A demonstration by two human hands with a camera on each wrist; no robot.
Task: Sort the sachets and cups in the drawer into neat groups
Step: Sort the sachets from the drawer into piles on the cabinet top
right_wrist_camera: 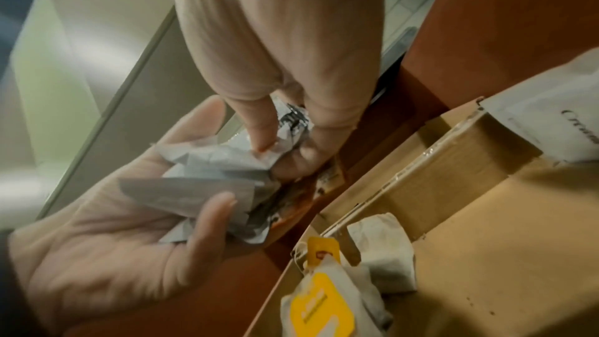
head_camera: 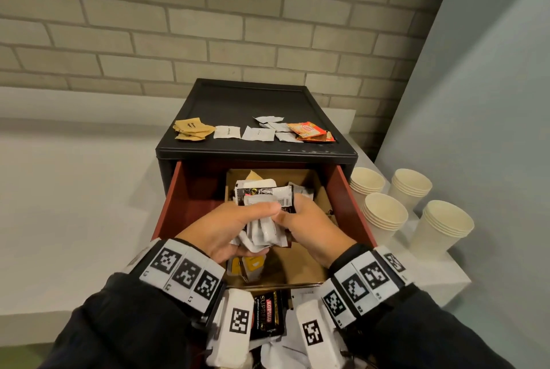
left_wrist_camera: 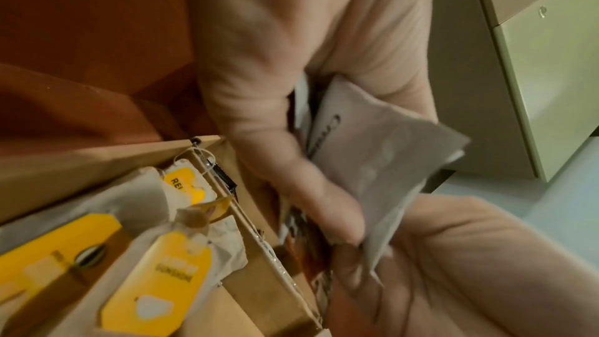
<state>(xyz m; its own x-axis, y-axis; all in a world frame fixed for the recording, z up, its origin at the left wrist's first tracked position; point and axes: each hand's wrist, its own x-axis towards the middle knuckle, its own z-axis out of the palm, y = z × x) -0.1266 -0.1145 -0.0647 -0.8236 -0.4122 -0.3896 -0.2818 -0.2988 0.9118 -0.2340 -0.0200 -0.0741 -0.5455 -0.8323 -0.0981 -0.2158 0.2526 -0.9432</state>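
Both hands (head_camera: 268,229) gripping crinkled sachets (head_camera: 263,230), cardboard box (head_camera: 300,264) beneath

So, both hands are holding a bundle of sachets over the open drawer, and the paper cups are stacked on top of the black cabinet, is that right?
Not quite. Both hands, left and right, do hold the sachets over the open drawer, but the paper cups stand in stacks on the white counter to the right of the black cabinet, not on top of it. The head view shows this.

Cup stacks (head_camera: 410,208) crowd the drawer's (head_camera: 351,199) right side, while its left side lies open.
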